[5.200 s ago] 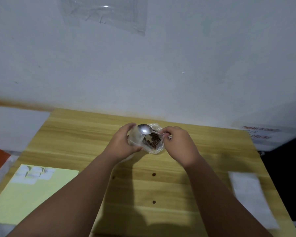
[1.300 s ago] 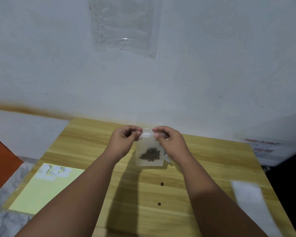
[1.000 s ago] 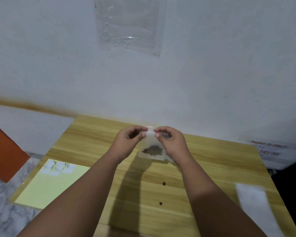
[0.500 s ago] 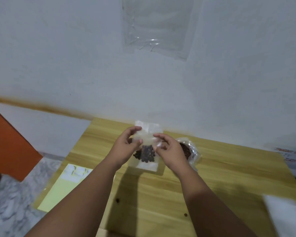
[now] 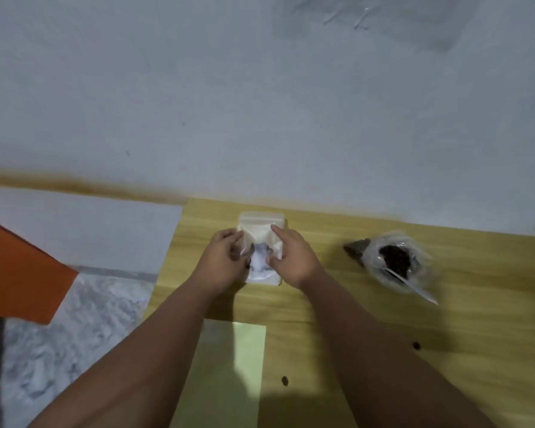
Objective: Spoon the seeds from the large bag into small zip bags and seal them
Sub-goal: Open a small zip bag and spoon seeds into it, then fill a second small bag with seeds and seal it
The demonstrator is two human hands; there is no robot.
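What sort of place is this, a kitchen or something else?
Probably a plain room used for small packing work, not clearly a kitchen: a wooden table against a white wall, a large bag of seeds with a spoon in it, and a small zip bag.

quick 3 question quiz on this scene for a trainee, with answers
1. True or false: the spoon sits in the large bag.
2. Where is the small bag? A lying on the table, touched by the left hand and right hand; B inside the large bag; C held up in the air.
3. Fill in: the large bag lies to the person's ___ of the small bag.
Key: 1 true; 2 A; 3 right.
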